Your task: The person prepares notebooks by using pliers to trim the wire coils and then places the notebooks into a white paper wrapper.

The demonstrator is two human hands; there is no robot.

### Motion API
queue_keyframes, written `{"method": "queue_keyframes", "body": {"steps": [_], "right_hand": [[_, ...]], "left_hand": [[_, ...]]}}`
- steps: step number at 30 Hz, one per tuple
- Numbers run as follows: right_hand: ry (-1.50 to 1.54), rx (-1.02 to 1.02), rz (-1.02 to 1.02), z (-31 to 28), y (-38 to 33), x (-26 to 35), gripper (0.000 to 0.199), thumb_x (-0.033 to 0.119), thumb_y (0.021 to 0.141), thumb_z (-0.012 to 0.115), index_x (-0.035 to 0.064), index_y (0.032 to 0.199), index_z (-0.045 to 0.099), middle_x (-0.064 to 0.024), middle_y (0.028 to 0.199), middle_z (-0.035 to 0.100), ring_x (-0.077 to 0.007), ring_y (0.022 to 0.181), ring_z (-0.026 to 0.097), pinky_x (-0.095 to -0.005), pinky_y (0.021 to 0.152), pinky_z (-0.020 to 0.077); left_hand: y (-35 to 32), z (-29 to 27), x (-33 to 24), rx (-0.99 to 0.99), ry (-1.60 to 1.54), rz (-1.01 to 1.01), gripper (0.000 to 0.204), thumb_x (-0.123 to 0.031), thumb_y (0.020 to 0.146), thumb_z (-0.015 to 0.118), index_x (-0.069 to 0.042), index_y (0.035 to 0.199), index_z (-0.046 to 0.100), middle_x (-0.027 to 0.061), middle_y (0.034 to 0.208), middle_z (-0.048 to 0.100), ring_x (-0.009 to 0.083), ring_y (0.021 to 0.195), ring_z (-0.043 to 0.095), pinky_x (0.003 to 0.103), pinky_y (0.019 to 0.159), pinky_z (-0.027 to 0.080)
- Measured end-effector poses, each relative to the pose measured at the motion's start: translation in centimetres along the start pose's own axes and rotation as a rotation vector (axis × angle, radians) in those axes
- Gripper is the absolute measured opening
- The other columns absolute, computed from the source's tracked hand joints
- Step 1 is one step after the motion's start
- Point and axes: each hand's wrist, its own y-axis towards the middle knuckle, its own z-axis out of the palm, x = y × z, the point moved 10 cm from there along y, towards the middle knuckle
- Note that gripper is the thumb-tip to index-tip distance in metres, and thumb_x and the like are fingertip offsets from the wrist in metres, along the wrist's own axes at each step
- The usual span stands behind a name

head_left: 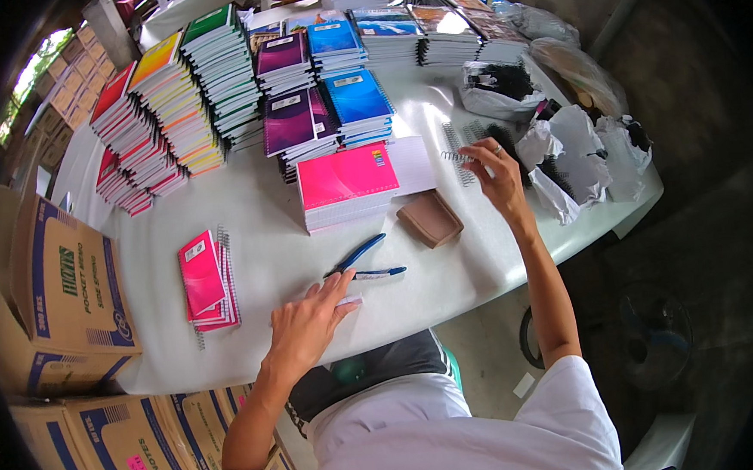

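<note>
- A thin, silvery wire coil (453, 155) is at the fingertips of the right hand (500, 176), above the table's right side; thumb and fingers are drawn narrow and seem to pinch it.
- Loose grey spiral coils (464, 174) lie just beside that hand.
- The left hand (306, 321) reaches forward, fingers loosely apart, by the open blue-handled pliers (364, 250); I cannot tell whether they touch the pliers or hold the small pale piece (349, 300) near the thumb.
- Ahead stands a thick stack of bright pink-covered pads (347, 175); no coil shows on its visible edges, so these look left to bind.
- A brown, shallow rectangular box (446, 236) sits between that stack and the right forearm.
- Farther left, a few small pink notebooks (202, 271) have coils along their edges, with ends sticking out; they look bound but untrimmed.
- Beyond, tall stacks of purple (287, 120) and blue spiral notebooks (357, 94) appear finished.
</note>
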Motion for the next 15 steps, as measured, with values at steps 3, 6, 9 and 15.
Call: {"method": "queue_keyframes", "body": {"steps": [3, 6, 9, 15], "right_hand": [[0.298, 0.237, 0.066, 3.1, -2.7, 6.3, 0.033, -0.007, 0.078, 0.071, 0.0074, 0.108, 0.072, -0.0092, 0.101, 0.066, -0.026, 0.096, 0.064, -0.0351, 0.082, 0.0534], [0.461, 0.341, 0.128, 6.8, -6.3, 12.1, 0.028, -0.004, 0.077, 0.074, 0.0081, 0.103, 0.074, -0.0071, 0.097, 0.065, -0.0219, 0.094, 0.062, -0.0334, 0.081, 0.0506], [0.531, 0.421, 0.216, 8.7, -7.6, 13.2, 0.027, -0.002, 0.078, 0.075, 0.009, 0.103, 0.075, -0.0065, 0.097, 0.065, -0.0206, 0.09, 0.062, -0.0331, 0.078, 0.05], [0.663, 0.53, 0.219, 9.9, -7.9, 13.5, 0.025, -0.002, 0.079, 0.074, 0.006, 0.102, 0.075, -0.0074, 0.093, 0.066, -0.0205, 0.087, 0.062, -0.0328, 0.076, 0.0493]], "left_hand": [[0.0, 0.1, -0.1, -0.077, 0.025, 0.082, 0.052, -0.036, 0.095, 0.058, -0.02, 0.143, 0.046, 0.0074, 0.128, 0.064, 0.0376, 0.107, 0.064, 0.048, 0.084, 0.054], [-0.3, -0.1, -0.4, -0.129, 0.085, 0.138, 0.053, -0.036, 0.095, 0.057, -0.02, 0.144, 0.045, 0.0081, 0.131, 0.062, 0.0398, 0.115, 0.06, 0.052, 0.099, 0.046], [-0.2, 0.1, -0.3, -0.107, 0.092, 0.128, 0.054, -0.035, 0.095, 0.057, -0.02, 0.145, 0.044, 0.0071, 0.134, 0.06, 0.0399, 0.116, 0.06, 0.055, 0.104, 0.041], [-0.1, 0.2, -0.1, -0.108, 0.074, 0.099, 0.055, -0.033, 0.094, 0.059, -0.02, 0.145, 0.044, 0.0072, 0.133, 0.06, 0.0396, 0.115, 0.06, 0.05, 0.097, 0.047]]}}
